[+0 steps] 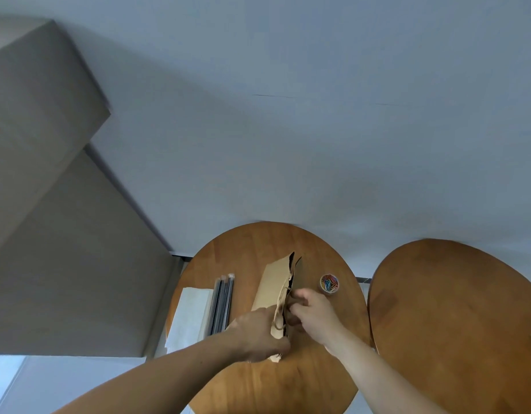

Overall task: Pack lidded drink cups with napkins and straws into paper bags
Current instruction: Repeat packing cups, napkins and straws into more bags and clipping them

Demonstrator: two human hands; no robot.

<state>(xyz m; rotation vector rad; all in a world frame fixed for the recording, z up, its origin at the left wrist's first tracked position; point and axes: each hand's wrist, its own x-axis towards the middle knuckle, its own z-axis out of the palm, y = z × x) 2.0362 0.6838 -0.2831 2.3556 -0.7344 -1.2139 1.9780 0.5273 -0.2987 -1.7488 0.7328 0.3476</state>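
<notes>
Left hand [258, 333] grips the paper bag [271, 286] — its near end hidden. Right hand [313, 313] pinches its mouth (fingertips blurred).

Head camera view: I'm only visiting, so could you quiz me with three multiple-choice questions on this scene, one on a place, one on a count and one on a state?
1. Where does the tub of coloured paper clips stand?
A. to the right of the paper bag
B. on the floor
C. inside the bag

2. How many round wooden tabletops show?
A. one
B. two
C. three

3. What is happening to the bag?
A. it lies untouched
B. one hand alone holds it
C. both hands grip it at its mouth

Answers:
1 A: the tub stands on bare wood, apart from the bag.
2 B: the near table bears the bag, and a second table stands beside it.
3 C: the left hand and right hand both hold it.
</notes>
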